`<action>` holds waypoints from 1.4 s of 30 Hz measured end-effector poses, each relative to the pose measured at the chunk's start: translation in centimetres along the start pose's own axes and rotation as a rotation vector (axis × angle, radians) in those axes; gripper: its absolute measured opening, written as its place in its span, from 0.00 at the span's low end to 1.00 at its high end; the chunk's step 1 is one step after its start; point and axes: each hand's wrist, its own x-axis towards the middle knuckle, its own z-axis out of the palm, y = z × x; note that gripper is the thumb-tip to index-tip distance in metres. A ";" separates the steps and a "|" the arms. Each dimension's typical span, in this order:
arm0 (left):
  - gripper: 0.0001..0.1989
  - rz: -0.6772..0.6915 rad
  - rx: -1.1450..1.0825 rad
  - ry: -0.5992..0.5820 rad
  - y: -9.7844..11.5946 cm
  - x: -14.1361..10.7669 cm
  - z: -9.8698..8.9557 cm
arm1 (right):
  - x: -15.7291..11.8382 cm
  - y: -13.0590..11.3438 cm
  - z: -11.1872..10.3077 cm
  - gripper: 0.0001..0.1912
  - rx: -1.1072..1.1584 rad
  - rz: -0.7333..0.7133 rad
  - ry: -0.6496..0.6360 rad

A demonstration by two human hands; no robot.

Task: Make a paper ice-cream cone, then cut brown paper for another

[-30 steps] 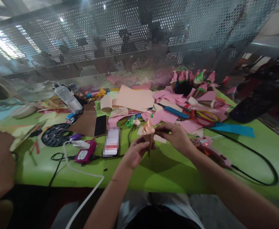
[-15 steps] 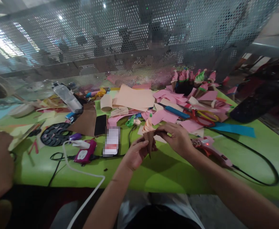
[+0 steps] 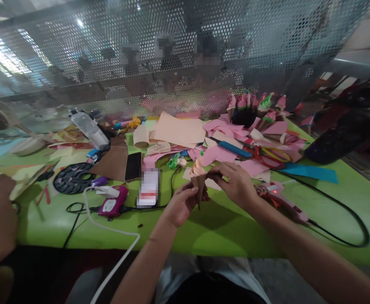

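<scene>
Paper cone point(image 3: 198, 180), peach-topped, hangs point down at the centre of the frame, above the green table point(image 3: 225, 240). Left hand point(image 3: 184, 204) pinches its brown side between thumb and fingers. Right hand point(image 3: 233, 182) bunches its fingertips at the rim; I cannot tell whether they grip anything. Step in hand, in my judgement: adjusting the rim. Next move calls for a steady left hold and light right fingers.

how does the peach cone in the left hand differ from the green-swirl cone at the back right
The peach cone has a pale peach swirl with a small green tip; the green cone has a bright green swirl. The peach cone is held in the left hand; the green cone sits among pink-topped ones. Both have a swirl over a brown cone.
</scene>
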 end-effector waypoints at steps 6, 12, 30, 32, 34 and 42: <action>0.13 0.077 0.042 0.020 0.2 -0.2 0.3 | 0.2 0.1 0.0 0.09 0.346 0.257 0.018; 0.13 0.109 0.092 0.049 0.3 -0.3 0.2 | 0.2 0.2 -0.1 0.10 0.396 0.312 -0.013; 0.22 0.162 0.578 0.205 -0.4 0.9 -0.3 | 0.5 1.5 -0.8 0.07 -0.184 0.055 -0.013; 0.27 0.219 0.847 0.299 -0.3 1.0 -0.3 | 0.7 1.7 -1.1 0.07 -0.135 0.097 0.009; 0.30 0.219 1.137 0.385 -0.3 0.9 0.0 | 0.7 1.6 -1.2 0.06 -0.106 0.125 0.011; 0.31 0.360 1.893 0.397 -0.3 -0.3 1.0 | 0.6 0.9 -1.0 0.08 -0.019 0.181 -0.015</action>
